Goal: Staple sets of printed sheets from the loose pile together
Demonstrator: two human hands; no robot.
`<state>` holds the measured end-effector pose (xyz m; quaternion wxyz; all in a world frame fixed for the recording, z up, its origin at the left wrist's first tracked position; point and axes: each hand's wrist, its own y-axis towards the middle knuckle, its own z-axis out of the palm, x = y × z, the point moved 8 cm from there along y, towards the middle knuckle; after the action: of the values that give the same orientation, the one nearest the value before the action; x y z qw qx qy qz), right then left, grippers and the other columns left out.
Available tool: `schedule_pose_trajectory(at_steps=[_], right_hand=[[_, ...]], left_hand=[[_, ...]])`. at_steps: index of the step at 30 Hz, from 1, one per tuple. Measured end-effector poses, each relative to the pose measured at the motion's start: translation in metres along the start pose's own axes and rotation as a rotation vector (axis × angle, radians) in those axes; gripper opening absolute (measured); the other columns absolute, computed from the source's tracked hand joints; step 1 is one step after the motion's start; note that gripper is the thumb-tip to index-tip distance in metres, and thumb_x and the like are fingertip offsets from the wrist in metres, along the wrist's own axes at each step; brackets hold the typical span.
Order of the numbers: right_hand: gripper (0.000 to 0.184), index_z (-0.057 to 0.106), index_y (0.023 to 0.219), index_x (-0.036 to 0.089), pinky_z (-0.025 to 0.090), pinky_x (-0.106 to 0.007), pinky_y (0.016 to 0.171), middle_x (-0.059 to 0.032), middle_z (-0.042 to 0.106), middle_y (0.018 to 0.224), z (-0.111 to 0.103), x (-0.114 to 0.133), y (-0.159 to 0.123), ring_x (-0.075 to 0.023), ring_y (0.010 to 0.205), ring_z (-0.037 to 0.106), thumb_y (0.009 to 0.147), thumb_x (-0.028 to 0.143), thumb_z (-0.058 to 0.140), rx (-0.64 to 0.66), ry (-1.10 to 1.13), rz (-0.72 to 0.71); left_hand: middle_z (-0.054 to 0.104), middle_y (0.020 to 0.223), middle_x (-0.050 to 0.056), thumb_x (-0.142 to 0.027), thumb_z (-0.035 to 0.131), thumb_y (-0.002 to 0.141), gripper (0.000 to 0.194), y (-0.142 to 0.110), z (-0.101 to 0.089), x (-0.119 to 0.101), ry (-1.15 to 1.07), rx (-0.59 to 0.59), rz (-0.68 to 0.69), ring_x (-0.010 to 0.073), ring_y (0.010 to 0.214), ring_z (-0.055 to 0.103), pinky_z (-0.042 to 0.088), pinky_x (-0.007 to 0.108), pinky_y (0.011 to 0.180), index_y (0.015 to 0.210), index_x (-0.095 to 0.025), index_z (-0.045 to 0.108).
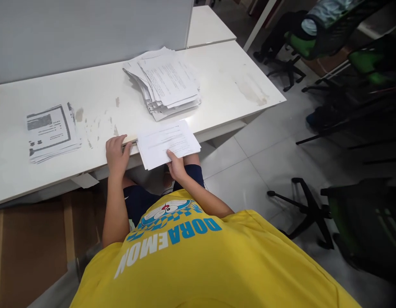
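Observation:
A thin stack of printed paper sheets [162, 139] rests over the front edge of the white table. My right hand [177, 166] grips its near side, with the thumb on top and the fingers underneath. At the table edge, my left hand [117, 156] closes around a narrow pale beige object [131, 139] with a dark gap along it. Its far end meets the left edge of the sheets, and its exact kind cannot be made out.
A larger, uneven pile of printed papers [168, 81] lies farther back. To the left is a neater stack with dark-bordered prints [52, 130]. A grey partition [88, 34] backs the table. Cardboard [31, 248] is below left; office chairs [313, 209] and a seated person are right.

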<state>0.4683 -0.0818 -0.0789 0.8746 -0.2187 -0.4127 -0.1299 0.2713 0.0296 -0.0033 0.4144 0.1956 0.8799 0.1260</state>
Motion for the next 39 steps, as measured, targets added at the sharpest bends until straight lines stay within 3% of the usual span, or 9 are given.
schedule_pose_trajectory(at_steps=[6,16,22,29,34,39], right_hand=[[0.077,0.049,0.134,0.023,0.046,-0.044,0.109,-0.0081,0.061,0.134,0.004,-0.004,0.003,-0.0247,0.128,0.055,0.067,0.051,0.073,0.019,-0.005,-0.01],[0.071,0.053,0.131,0.021,0.033,-0.043,0.118,-0.0078,0.059,0.137,-0.01,-0.003,0.0,-0.0223,0.131,0.052,0.068,0.046,0.074,-0.085,-0.057,-0.113],[0.071,0.051,0.134,0.023,0.039,-0.042,0.114,-0.0072,0.054,0.143,-0.006,-0.003,-0.007,-0.0216,0.131,0.052,0.07,0.048,0.071,-0.048,-0.086,-0.072],[0.074,0.046,0.139,0.026,0.034,-0.042,0.118,-0.0043,0.051,0.146,-0.001,-0.003,-0.011,-0.0206,0.134,0.05,0.072,0.041,0.072,-0.045,0.005,-0.096],[0.077,0.042,0.142,0.025,0.034,-0.043,0.118,-0.0053,0.047,0.15,-0.004,-0.002,-0.011,-0.0211,0.134,0.049,0.073,0.039,0.071,-0.062,0.027,-0.117],[0.079,0.04,0.145,0.023,0.034,-0.044,0.118,-0.0069,0.046,0.151,-0.003,-0.001,-0.011,-0.0228,0.136,0.048,0.074,0.04,0.071,-0.05,0.023,-0.122]], left_hand=[[0.06,0.118,0.013,-0.043,0.06,0.088,0.029,0.001,-0.001,-0.003,-0.08,-0.005,0.006,0.0341,0.128,0.044,0.023,0.053,0.116,0.11,-0.025,0.065],[0.061,0.12,0.012,-0.041,0.06,0.088,0.028,-0.002,-0.003,-0.002,-0.035,-0.042,-0.013,0.0324,0.13,0.045,0.026,0.051,0.116,0.11,-0.024,0.065],[0.06,0.122,0.013,-0.052,0.057,0.089,0.038,-0.005,0.0,-0.002,0.003,0.003,-0.029,0.0325,0.131,0.043,0.026,0.049,0.116,0.112,-0.023,0.064],[0.062,0.119,0.013,-0.055,0.054,0.089,0.042,-0.007,0.002,-0.001,0.006,-0.018,0.001,0.032,0.128,0.045,0.027,0.05,0.115,0.113,-0.022,0.065],[0.066,0.114,0.015,-0.054,0.044,0.094,0.047,-0.008,0.003,-0.003,0.107,-0.037,0.051,0.0319,0.134,0.044,0.029,0.051,0.116,0.117,-0.02,0.065],[0.063,0.131,0.013,-0.053,0.036,0.098,0.051,-0.011,0.004,-0.006,0.253,-0.007,0.079,0.0283,0.146,0.031,0.026,0.047,0.12,0.127,-0.02,0.062]])
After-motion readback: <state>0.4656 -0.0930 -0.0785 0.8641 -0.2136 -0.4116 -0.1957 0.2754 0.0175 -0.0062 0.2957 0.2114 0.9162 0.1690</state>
